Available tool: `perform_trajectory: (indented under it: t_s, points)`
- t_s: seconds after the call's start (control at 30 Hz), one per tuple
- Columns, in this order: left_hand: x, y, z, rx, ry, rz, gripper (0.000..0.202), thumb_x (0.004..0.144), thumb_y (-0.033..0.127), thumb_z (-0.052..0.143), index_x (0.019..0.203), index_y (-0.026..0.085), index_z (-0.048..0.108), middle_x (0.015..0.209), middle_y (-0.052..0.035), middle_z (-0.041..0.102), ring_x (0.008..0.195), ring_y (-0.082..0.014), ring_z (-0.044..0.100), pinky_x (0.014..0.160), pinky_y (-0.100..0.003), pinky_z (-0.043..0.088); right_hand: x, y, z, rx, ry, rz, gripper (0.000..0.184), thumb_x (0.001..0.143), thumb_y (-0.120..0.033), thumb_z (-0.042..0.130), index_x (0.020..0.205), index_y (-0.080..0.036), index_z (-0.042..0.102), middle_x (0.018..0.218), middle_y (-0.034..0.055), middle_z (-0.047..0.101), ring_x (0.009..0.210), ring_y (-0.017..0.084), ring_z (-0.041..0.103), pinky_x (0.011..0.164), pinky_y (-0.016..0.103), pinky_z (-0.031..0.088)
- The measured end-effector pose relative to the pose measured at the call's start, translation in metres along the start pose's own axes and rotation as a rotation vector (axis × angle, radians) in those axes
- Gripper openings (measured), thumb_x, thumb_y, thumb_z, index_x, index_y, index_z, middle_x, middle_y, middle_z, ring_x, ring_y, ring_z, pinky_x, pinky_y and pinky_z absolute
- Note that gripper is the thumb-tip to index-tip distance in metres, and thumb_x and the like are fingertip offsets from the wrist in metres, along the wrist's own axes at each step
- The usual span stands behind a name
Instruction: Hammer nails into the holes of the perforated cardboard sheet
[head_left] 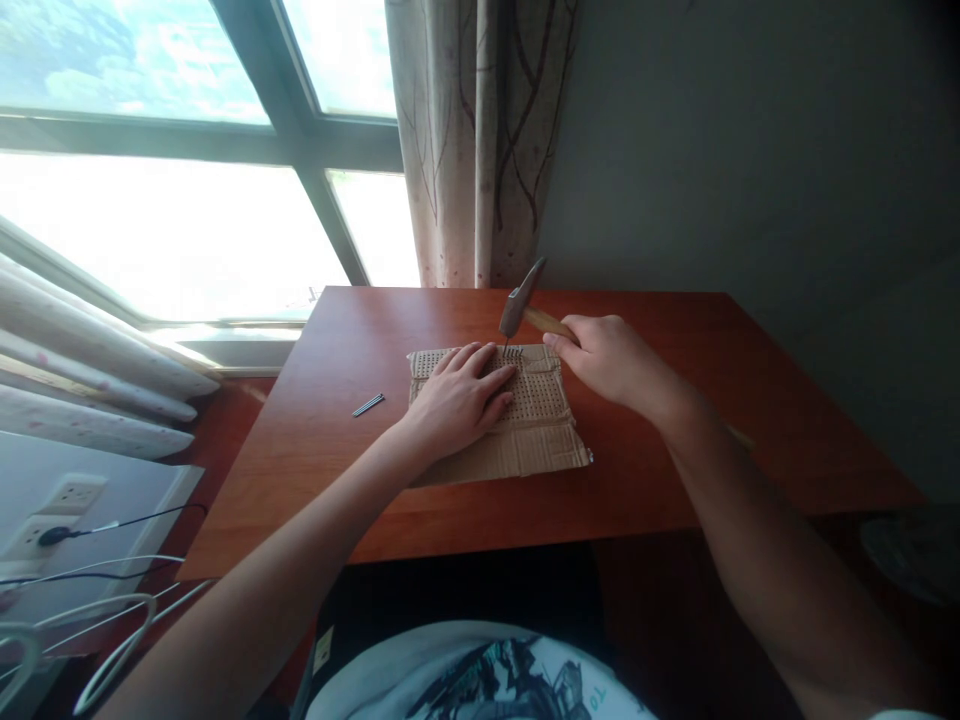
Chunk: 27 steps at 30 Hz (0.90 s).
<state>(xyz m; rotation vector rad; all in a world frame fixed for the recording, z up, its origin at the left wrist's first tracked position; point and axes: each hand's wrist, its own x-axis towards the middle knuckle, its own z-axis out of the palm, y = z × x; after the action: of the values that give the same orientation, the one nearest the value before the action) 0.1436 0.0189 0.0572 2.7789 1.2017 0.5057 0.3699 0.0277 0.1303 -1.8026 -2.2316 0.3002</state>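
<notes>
My right hand (611, 360) grips the wooden handle of a hammer (516, 305), whose metal head is at the top edge of a piece of cardboard (547, 450). Under the head stands a nail (505, 347), upright in the cardboard; whether the two touch I cannot tell. Several more nails (516, 352) stand in a short row just to its right. Rows of small holes cover the upper part of the cardboard. My left hand (461, 395) lies flat on it with fingers spread, left of the nails. A few loose nails (368, 405) lie together on the table to the left.
The cardboard rests on a reddish-brown wooden table (300, 480). Behind it hang patterned curtains (442, 150) beside a bright window (187, 220). White and dark cables (112, 600) run from wall sockets (49, 520) at the lower left. A grey wall (750, 150) stands at the right.
</notes>
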Motion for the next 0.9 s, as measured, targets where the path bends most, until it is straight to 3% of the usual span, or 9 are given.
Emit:
perform_trajectory:
  t_s: [0.33,0.6,0.9]
  points:
    - [-0.002,0.000,0.002,0.002,0.000,-0.019,0.047,0.104,0.043,0.040,0.142,0.023,0.059,0.154,-0.0145,0.045,0.142,-0.0351,0.040,0.118,-0.055,0.034,-0.005,-0.004,-0.013,0.029,0.036,0.040,0.033,0.099,-0.039,0.048,0.071,-0.022,0.045,0.062,0.0003,0.052,0.056,0.014,0.042,0.057,0.030,0.024]
    - [0.000,0.002,-0.002,-0.025,-0.004,-0.024,0.046,0.103,0.042,0.041,0.140,0.022,0.060,0.154,-0.0139,0.045,0.142,-0.0351,0.040,0.118,-0.055,0.035,0.004,-0.005,0.005,0.003,-0.053,0.006,0.030,0.099,-0.039,0.047,0.076,-0.022,0.055,0.070,0.0038,0.062,0.061,0.016,0.051,0.059,0.029,0.029]
    - [-0.001,0.003,-0.002,-0.022,0.001,-0.029,0.045,0.103,0.041,0.041,0.140,0.023,0.061,0.152,-0.0142,0.047,0.141,-0.0347,0.041,0.117,-0.055,0.035,-0.001,-0.010,-0.007,-0.017,0.009,0.023,0.031,0.099,-0.041,0.046,0.079,-0.021,0.058,0.069,0.0039,0.063,0.060,0.016,0.051,0.058,0.030,0.028]
